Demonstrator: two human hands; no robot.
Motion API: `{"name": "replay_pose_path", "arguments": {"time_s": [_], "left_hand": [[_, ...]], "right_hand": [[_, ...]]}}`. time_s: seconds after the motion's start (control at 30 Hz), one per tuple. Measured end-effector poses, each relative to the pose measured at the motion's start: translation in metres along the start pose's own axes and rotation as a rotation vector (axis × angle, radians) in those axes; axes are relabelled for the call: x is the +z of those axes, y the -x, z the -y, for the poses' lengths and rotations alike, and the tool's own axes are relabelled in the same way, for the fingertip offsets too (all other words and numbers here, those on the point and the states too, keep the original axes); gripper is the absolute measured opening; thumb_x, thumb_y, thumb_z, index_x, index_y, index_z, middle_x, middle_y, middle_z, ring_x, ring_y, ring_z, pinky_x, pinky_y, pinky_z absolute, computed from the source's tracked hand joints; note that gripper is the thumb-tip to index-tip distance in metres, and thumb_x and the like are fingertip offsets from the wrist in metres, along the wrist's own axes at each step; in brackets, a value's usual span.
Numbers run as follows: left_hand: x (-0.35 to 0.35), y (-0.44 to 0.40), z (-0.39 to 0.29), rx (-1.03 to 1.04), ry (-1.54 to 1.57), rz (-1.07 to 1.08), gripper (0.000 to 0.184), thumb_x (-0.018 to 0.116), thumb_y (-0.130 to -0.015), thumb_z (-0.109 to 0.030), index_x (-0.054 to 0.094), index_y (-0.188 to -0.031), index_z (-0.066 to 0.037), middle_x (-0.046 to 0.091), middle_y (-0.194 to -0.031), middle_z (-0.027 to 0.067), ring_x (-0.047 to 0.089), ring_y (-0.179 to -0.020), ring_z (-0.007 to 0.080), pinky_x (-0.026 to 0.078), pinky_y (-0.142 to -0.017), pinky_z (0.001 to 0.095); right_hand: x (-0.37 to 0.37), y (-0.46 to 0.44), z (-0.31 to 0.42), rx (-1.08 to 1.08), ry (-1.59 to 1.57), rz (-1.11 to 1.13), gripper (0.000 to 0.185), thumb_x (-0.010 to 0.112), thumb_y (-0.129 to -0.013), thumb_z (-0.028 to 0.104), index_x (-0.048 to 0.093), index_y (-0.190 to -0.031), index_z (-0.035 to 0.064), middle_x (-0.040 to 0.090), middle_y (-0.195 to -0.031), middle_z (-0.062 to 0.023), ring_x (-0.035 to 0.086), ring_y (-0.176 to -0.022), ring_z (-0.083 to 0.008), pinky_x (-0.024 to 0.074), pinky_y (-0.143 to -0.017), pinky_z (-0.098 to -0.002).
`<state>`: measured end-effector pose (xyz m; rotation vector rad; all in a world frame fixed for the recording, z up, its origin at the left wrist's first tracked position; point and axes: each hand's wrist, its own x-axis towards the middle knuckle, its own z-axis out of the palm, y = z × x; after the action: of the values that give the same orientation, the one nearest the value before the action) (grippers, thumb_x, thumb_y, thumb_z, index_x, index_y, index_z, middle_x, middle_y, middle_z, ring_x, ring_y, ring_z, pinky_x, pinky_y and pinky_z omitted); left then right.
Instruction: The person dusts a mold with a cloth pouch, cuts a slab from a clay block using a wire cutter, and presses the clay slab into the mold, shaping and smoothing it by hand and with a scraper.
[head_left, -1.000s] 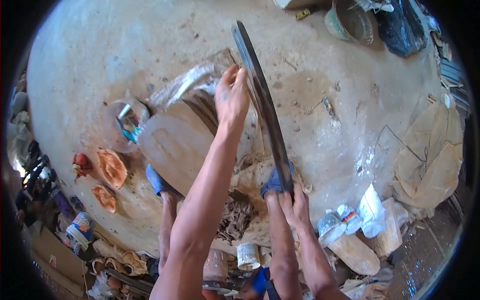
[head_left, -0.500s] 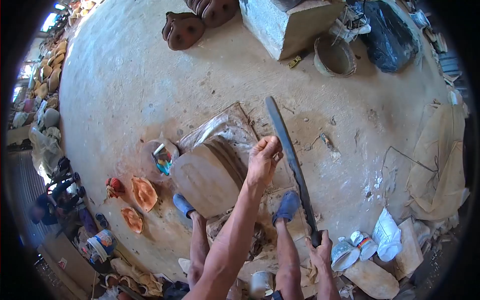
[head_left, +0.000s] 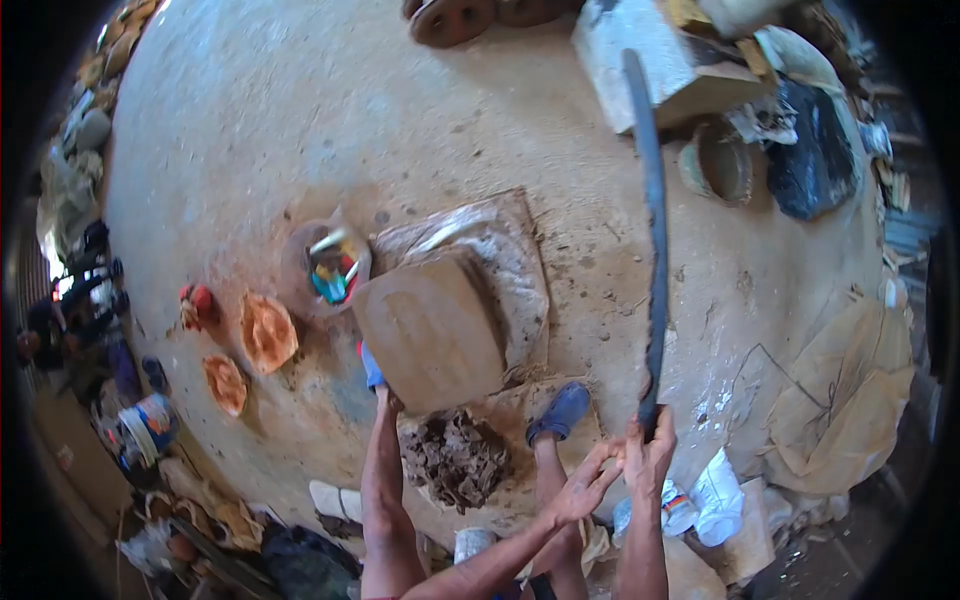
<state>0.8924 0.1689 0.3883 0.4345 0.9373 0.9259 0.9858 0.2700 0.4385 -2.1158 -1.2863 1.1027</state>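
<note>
My right hand (head_left: 650, 452) is closed round the lower end of a long dark strip (head_left: 655, 240), which points up and away with one ragged edge. Beside it, at the right wrist, is my left hand (head_left: 590, 485), its fingers partly spread and nothing visible in them. A thick stack of smooth brown clay slabs (head_left: 430, 330) lies between and ahead of my feet, on a whitish sheet (head_left: 520, 290). Nearer me sits a heap of dark clay scraps (head_left: 455, 460).
Left of the slabs are a round container of tools (head_left: 328, 270) and two orange moulds (head_left: 267, 332). A pale block (head_left: 650, 75), a bucket (head_left: 718, 165) and a black bag (head_left: 812, 150) stand at upper right. White bags (head_left: 718, 498) lie lower right.
My left hand has drawn back from beside the strip to my right hand. The strip has swung more upright and been raised, its far end now in front of the pale block.
</note>
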Motion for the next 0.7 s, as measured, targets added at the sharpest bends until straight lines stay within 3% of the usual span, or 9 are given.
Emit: {"name": "replay_pose_path", "arguments": {"time_s": [0.1, 0.17, 0.23, 0.3, 0.33, 0.37, 0.43, 0.53, 0.7], "left_hand": [[-0.03, -0.021, -0.051, -0.105, -0.269, -0.052, 0.048, 0.06, -0.111, -0.026, 0.049, -0.151, -0.003, 0.045, -0.162, 0.0138, 0.042, -0.151, 0.0245, 0.033, -0.126, 0.0378], [-0.083, -0.039, -0.087, 0.141, -0.421, -0.112, 0.053, 0.062, -0.107, -0.014, 0.049, -0.158, -0.006, 0.042, -0.167, 0.0164, 0.039, -0.156, 0.0276, 0.033, -0.126, 0.0401], [-0.168, -0.044, -0.149, 0.331, -0.696, -0.146, 0.052, 0.064, -0.1, -0.003, 0.056, -0.151, -0.005, 0.052, -0.158, 0.0204, 0.05, -0.149, 0.0325, 0.041, -0.123, 0.0417], [-0.247, -0.036, -0.213, 0.633, -1.013, -0.475, 0.072, 0.082, -0.076, 0.004, 0.06, -0.144, -0.006, 0.06, -0.147, 0.0196, 0.057, -0.139, 0.0397, 0.047, -0.118, 0.0444], [-0.28, -0.029, -0.238, 0.571, -1.057, -0.6, 0.088, 0.089, -0.067, 0.0, 0.057, -0.148, -0.009, 0.057, -0.149, 0.0188, 0.053, -0.141, 0.0385, 0.048, -0.116, 0.0482], [-0.32, -0.026, -0.263, 0.705, -1.424, -0.713, 0.097, 0.094, -0.063, -0.009, 0.055, -0.151, -0.014, 0.055, -0.149, 0.0169, 0.048, -0.145, 0.0347, 0.043, -0.119, 0.0494], [-0.375, -0.014, -0.298, 0.353, -1.681, -0.579, 0.089, 0.095, -0.065, -0.021, 0.061, -0.147, -0.019, 0.056, -0.149, 0.0101, 0.051, -0.141, 0.0359, 0.036, -0.121, 0.0511], [-0.469, 0.002, -0.261, 0.16, -1.614, -0.326, 0.078, 0.088, -0.071, -0.017, 0.062, -0.144, -0.019, 0.062, -0.119, 0.0076, 0.059, -0.113, 0.0307, 0.044, -0.103, 0.0487], [-0.513, -0.004, -0.221, 0.14, -1.559, -0.602, 0.053, 0.085, -0.066, -0.005, 0.066, -0.114, -0.013, 0.06, -0.107, 0.0087, 0.058, -0.105, 0.032, 0.045, -0.091, 0.0464]], "right_hand": [[0.011, -0.013, 0.015, -0.126, 0.151, -0.045, 0.047, 0.081, -0.09, 0.039, 0.056, -0.097, 0.0004, 0.06, -0.076, -0.0099, 0.058, -0.07, -0.0221, 0.0497, -0.068, -0.042], [0.019, -0.029, 0.027, -0.181, 0.281, -0.015, 0.038, 0.085, -0.085, 0.026, 0.056, -0.095, 0.0014, 0.062, -0.077, -0.0107, 0.059, -0.069, -0.0234, 0.0493, -0.067, -0.0419], [0.032, -0.052, 0.037, -0.208, 0.266, 0.034, 0.038, 0.088, -0.082, 0.021, 0.058, -0.093, 0.0017, 0.063, -0.079, -0.0121, 0.061, -0.07, -0.0294, 0.0489, -0.066, -0.0436], [0.054, -0.086, 0.067, -0.704, 0.585, 0.164, 0.038, 0.09, -0.076, 0.019, 0.06, -0.092, 0.003, 0.061, -0.08, -0.0122, 0.062, -0.074, -0.0345, 0.049, -0.065, -0.0453], [0.069, -0.101, 0.079, -0.701, 0.602, 0.182, 0.038, 0.09, -0.076, 0.019, 0.06, -0.092, 0.003, 0.061, -0.08, -0.0122, 0.062, -0.074, -0.0345, 0.049, -0.065, -0.0453], [0.087, -0.117, 0.09, -0.8, 0.651, 0.283, 0.037, 0.089, -0.072, 0.015, 0.061, -0.093, 0.0041, 0.061, -0.081, -0.0125, 0.062, -0.075, -0.0352, 0.0491, -0.065, -0.0463], [0.123, -0.143, 0.108, -0.892, 0.716, 0.403, 0.036, 0.087, -0.069, 0.011, 0.061, -0.093, 0.0051, 0.06, -0.082, -0.0127, 0.061, -0.076, -0.0359, 0.0492, -0.065, -0.0472], [0.186, -0.172, 0.125, -1.008, 0.757, 0.506, 0.037, 0.085, -0.064, 0.009, 0.061, -0.093, 0.0066, 0.058, -0.084, -0.0123, 0.061, -0.076, -0.0346, 0.0499, -0.067, -0.0478], [0.267, -0.209, 0.122, -0.911, 0.855, 0.522, 0.037, 0.084, -0.063, 0.008, 0.059, -0.089, 0.0061, 0.057, -0.088, -0.0122, 0.061, -0.082, -0.0363, 0.05, -0.072, -0.0489]]}}
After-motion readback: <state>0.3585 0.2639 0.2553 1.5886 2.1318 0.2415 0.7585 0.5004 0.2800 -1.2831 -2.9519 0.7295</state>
